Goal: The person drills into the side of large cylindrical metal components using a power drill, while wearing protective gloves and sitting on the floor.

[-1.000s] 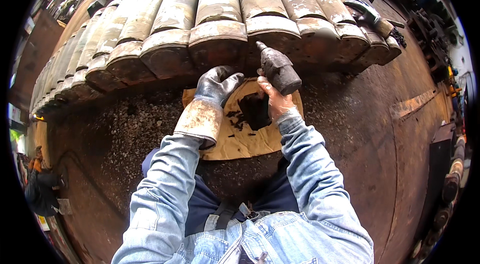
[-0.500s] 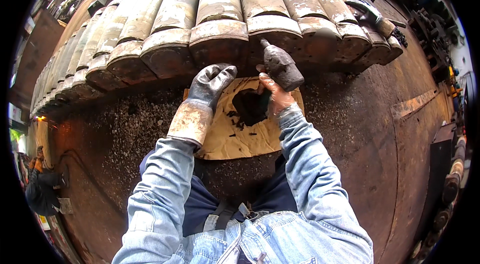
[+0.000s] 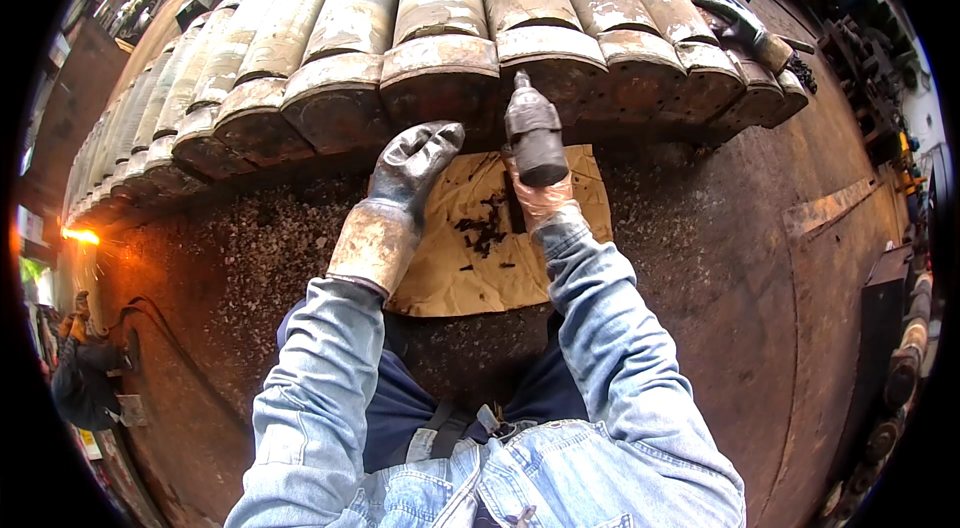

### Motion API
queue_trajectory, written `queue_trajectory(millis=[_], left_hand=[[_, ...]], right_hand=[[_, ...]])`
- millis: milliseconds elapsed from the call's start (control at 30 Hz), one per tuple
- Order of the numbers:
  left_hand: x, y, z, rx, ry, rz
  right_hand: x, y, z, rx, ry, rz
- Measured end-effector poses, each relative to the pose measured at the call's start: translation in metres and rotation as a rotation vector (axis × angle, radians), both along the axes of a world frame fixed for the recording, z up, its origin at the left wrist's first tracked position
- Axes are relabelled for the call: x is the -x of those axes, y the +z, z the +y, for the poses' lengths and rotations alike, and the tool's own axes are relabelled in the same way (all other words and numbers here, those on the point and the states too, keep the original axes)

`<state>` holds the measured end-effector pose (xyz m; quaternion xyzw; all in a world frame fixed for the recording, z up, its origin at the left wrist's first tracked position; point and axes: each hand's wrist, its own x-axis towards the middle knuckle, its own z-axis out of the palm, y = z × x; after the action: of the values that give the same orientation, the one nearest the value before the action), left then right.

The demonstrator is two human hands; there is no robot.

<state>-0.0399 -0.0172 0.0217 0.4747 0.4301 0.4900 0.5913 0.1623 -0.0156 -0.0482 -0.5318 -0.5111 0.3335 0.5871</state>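
My right hand [image 3: 543, 200], in a thin, stained covering, is wrapped around a dark, grimy cordless driver [image 3: 537, 133]. The tool's tip points away from me at the lower front face of a rusty, rounded metal segment [image 3: 550, 53], and I cannot tell whether it touches. My left hand [image 3: 420, 156], in a black-coated glove with a soiled tan cuff, is closed in a pinch just left of the driver. What its fingers hold, if anything, is hidden. Beneath both hands lies a brown paper sheet [image 3: 450, 283], with several small dark screw-like pieces [image 3: 483, 228] scattered on it.
A long row of worn rounded segments [image 3: 345, 3] curves across the far side. A black work glove [image 3: 742, 25] rests on its right end. At far left, bright sparks [image 3: 80, 234] fly near a person's orange-gloved hand [image 3: 75, 326]. Debris [image 3: 275, 248] litters the rusty floor.
The driver has swung left and turned to point more straight ahead, with my right hand moving left. My left hand has shifted slightly left, still pinched. The sparks at far left have grown brighter.
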Motion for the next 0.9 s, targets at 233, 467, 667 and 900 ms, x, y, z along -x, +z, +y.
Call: queue_trajectory(millis=[233, 467, 667, 900], left_hand=[[0.017, -0.008, -0.005, 0.005, -0.037, -0.118], [0.011, 0.002, -0.013, -0.022, -0.085, -0.156], [0.024, -0.001, -0.014, -0.015, -0.051, -0.081], [0.019, -0.077, 0.038, -0.488, -0.309, 0.32]], right_hand=[[-0.007, 0.005, 0.008, -0.014, -0.012, -0.241], [-0.017, 0.018, -0.017, 0.076, -0.05, -0.402], [-0.019, 0.012, -0.016, 0.059, -0.003, -0.371], [-0.057, -0.04, 0.048, -0.087, 0.14, 0.075]])
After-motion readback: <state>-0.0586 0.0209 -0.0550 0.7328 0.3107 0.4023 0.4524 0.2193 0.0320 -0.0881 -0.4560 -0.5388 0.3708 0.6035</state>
